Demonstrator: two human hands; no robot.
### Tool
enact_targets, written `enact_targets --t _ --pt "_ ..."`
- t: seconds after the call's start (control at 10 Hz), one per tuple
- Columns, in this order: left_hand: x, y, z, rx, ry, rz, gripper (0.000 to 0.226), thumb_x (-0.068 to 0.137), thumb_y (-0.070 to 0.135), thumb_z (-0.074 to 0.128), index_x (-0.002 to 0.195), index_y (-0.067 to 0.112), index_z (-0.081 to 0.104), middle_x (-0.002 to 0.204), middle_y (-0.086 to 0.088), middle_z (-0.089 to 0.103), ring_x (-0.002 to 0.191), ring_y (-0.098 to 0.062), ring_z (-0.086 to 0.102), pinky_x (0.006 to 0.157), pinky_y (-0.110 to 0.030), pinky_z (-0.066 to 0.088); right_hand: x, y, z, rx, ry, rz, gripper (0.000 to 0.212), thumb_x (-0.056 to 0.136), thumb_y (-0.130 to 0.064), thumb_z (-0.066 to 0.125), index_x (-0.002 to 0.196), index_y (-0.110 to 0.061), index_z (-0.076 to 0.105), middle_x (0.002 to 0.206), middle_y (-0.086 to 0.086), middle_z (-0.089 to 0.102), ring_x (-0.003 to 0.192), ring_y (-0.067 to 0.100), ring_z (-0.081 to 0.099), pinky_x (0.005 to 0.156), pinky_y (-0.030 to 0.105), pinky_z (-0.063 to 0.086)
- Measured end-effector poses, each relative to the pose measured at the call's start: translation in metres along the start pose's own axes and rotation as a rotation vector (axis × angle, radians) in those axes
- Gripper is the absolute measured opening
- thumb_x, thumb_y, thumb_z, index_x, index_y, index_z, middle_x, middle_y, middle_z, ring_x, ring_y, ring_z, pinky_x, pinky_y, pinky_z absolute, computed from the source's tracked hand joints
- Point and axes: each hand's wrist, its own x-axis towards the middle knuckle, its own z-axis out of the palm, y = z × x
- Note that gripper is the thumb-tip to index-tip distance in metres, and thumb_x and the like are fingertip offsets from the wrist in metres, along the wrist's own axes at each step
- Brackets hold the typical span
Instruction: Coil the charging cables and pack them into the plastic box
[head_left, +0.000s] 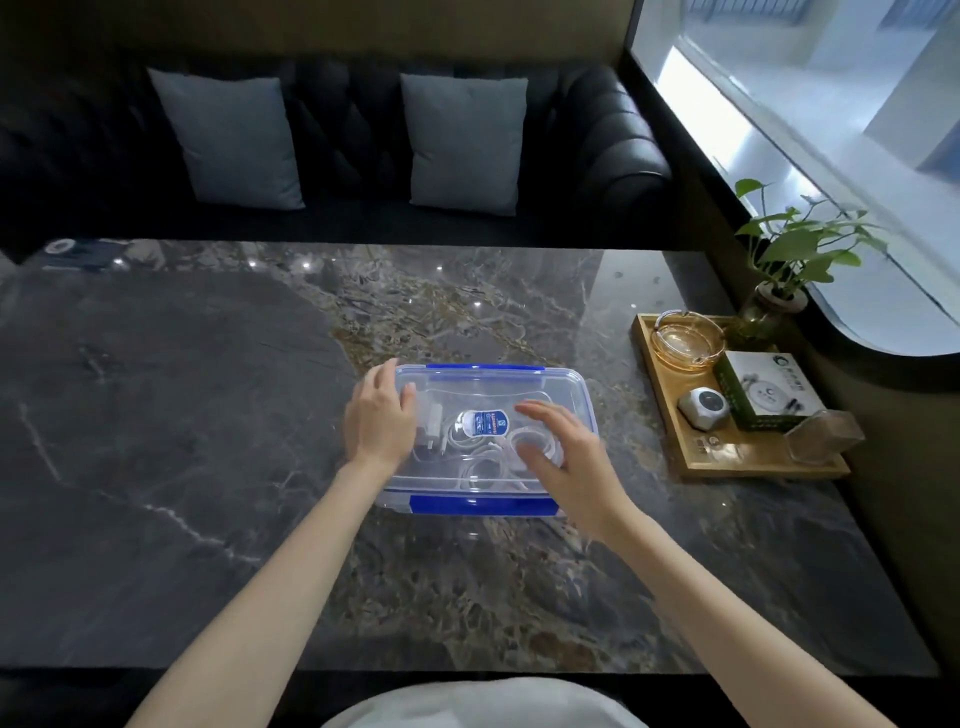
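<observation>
Lidded plastic box (582, 395) on marble table (208, 415)
Left hand (379, 418) rests flat on lid; right hand (563, 460), fingers spread, seemingly touches it; 2 white cables (483, 452) coiled inside.

Box: the plastic box (582, 395) sits mid-table (208, 415), lid on.
Cables: the cables (483, 452) lie inside the box.
Tray: the tray (670, 405) lies right of the box.
Sofa: the sofa (353, 130) stands behind the table.
</observation>
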Motion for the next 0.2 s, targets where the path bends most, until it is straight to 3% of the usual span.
enact_targets --t 0.1,0.2 --pt "0.022 0.038 -0.026 -0.034 0.066 0.163 0.042 0.094 0.022 0.04 0.132 0.005 0.041 0.136 -0.015 0.048 0.125 -0.028 0.043 0.103 -0.039 0.035 0.025 -0.054 -0.036 0.164 0.239 -0.07 0.036 0.087 -0.017 0.059 0.122 -0.019 0.051 0.117 -0.007 0.058 0.109 0.011 0.056 0.096 0.035 0.048" --pt "0.055 0.087 -0.07 -0.083 0.212 0.325 0.04 0.093 0.021 0.044 0.13 0.006 0.044 0.132 -0.014 0.052 0.123 -0.028 0.045 0.102 -0.036 0.034 0.032 -0.131 -0.096 0.405 0.45 -0.274 0.029 0.085 -0.015 0.058 0.113 -0.02 0.056 0.111 -0.007 0.064 0.105 0.007 0.06 0.088 0.02 0.049"
